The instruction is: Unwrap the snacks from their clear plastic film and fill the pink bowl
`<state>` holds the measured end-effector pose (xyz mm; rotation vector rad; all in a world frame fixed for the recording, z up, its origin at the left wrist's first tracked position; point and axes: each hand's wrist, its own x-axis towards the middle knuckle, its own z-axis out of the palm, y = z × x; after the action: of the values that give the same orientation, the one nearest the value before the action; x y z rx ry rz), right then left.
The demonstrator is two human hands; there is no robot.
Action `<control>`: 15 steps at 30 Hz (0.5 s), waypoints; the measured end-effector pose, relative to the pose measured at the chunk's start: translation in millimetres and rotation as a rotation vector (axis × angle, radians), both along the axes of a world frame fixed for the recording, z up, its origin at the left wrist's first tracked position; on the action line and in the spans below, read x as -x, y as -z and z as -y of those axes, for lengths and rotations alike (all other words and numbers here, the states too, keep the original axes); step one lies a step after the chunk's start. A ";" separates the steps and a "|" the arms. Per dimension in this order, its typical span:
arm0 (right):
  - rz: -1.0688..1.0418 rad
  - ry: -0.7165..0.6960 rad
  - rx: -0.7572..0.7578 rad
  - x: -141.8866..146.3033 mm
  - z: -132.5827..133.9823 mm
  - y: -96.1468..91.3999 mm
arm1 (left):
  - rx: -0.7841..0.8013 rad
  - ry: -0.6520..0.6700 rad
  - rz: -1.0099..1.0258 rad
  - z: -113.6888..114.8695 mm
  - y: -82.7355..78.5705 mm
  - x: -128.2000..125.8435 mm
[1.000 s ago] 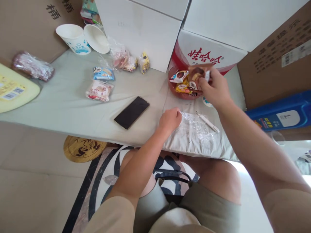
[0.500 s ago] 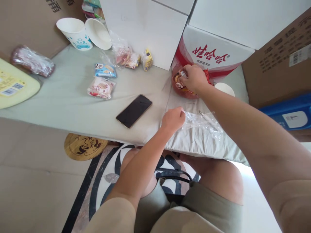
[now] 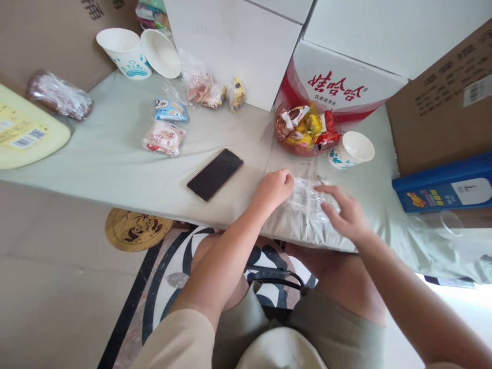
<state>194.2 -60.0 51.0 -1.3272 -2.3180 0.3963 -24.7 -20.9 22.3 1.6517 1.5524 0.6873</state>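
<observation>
My left hand (image 3: 274, 188) is closed on the left edge of a clear plastic bag (image 3: 305, 202) that lies on the pale green tablecloth (image 3: 115, 164). My right hand (image 3: 344, 212) hovers over the bag's right side with its fingers spread and nothing in them. A small white tool (image 3: 320, 180) peeks out behind the bag. Beyond the hands stands a red bowl (image 3: 305, 130) full of wrapped snacks, with a paper cup (image 3: 350, 149) to its right.
A black phone (image 3: 215, 174) lies left of my left hand. Snack packets (image 3: 164, 137) and two paper cups (image 3: 126, 51) sit further left. White and cardboard boxes (image 3: 338, 82) line the back. A blue box (image 3: 446, 187) lies at the right.
My right hand has left the snack bowl, where it put down a brown packet, and has come back to the plastic bag. My left hand has stayed on the bag's edge.
</observation>
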 end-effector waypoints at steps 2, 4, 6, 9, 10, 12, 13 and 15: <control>0.012 -0.037 0.039 -20.9 32.6 24.0 | 0.043 0.029 0.029 -1.5 1.7 -2.9; 0.036 -0.098 0.049 -31.8 55.4 44.3 | 0.073 0.050 0.080 -4.5 3.6 -6.4; 0.067 -0.120 0.024 -34.8 67.7 57.8 | 0.028 0.004 0.129 -7.9 4.5 -9.3; 0.107 -0.070 0.007 -31.6 71.8 65.6 | -0.227 -0.148 0.103 -6.1 1.2 -10.8; 0.115 -0.044 0.010 -29.9 71.2 66.3 | -0.318 -0.170 0.077 -1.5 -1.1 -10.9; 0.120 0.011 0.005 -27.0 69.4 67.1 | -0.434 -0.089 0.038 15.2 -5.5 -11.8; 0.118 0.033 0.000 -26.0 68.5 67.9 | -0.442 0.035 0.023 26.6 -6.9 -13.0; 0.108 0.070 -0.004 -24.4 67.1 70.4 | -0.412 0.383 -0.034 50.9 -6.2 -16.8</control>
<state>218.6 -127.0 -19.3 -1.4562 -2.3501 0.3040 -7.9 -71.8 28.4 2.1986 1.1120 0.8067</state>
